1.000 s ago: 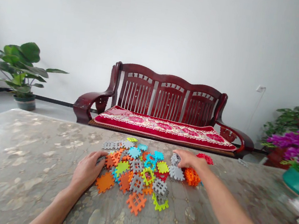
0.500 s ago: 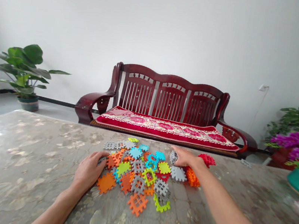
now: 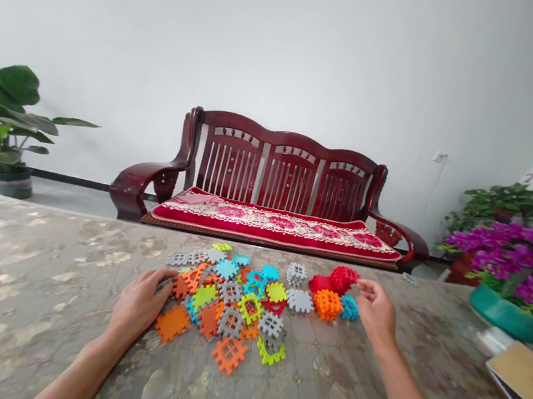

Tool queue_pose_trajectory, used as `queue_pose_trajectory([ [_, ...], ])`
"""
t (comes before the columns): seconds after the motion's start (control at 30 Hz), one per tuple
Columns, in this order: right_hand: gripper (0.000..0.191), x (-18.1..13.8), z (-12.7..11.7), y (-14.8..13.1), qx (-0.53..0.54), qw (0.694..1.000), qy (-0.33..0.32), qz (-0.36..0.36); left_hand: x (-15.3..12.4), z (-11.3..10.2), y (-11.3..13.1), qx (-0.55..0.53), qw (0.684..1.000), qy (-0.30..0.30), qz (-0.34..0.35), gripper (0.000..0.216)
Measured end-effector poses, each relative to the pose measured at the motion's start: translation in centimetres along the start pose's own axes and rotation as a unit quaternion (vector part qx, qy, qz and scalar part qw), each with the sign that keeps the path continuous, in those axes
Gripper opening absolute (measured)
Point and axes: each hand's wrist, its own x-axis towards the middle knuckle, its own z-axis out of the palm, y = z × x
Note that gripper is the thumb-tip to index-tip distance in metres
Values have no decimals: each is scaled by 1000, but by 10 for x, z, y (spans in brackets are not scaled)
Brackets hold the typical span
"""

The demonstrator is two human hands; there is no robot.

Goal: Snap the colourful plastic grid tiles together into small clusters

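Observation:
A loose heap of notched plastic tiles, orange, grey, lime and blue, covers the middle of the table. My left hand point(image 3: 142, 301) rests flat at the heap's left side, its fingertips by orange tiles point(image 3: 172, 323); I see nothing held in it. My right hand point(image 3: 377, 313) is right of the heap with fingers loosely bent and apart. Its fingertips come up to a red tile stack point(image 3: 343, 278); whether they touch is unclear. An orange stack point(image 3: 328, 305) and a blue stack point(image 3: 349, 308) sit just in front. Further left stands a grey window-tile stack point(image 3: 296, 274).
A teal flower pot point(image 3: 506, 313) with purple flowers stands at the table's right, behind a tan book-like item point(image 3: 529, 379). One grey tile point(image 3: 410, 279) lies near the far edge. Beyond the table is a dark red wooden bench point(image 3: 291, 170).
My right hand has left the grey stack and moved right to the red stack, uncovering the grey, orange and blue stacks. The view has turned slightly right. My left hand stays by the heap.

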Motion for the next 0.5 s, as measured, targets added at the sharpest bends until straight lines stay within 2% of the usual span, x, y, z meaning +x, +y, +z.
queue_pose_trajectory([
  [0.1,45,-22,1,30,-74,997,-13,19,1,-1,0,3,1000,-8,6,40],
  [0.17,53,-30,8,39,-116,993,-31,4,1,-1,0,3,1000,-9,9,41],
  [0.3,66,-32,19,38,-189,980,-53,-15,3,1,-3,8,1000,-3,11,41],
  [0.5,69,-27,23,30,-233,971,-60,9,5,4,-8,13,1000,2,15,39],
])
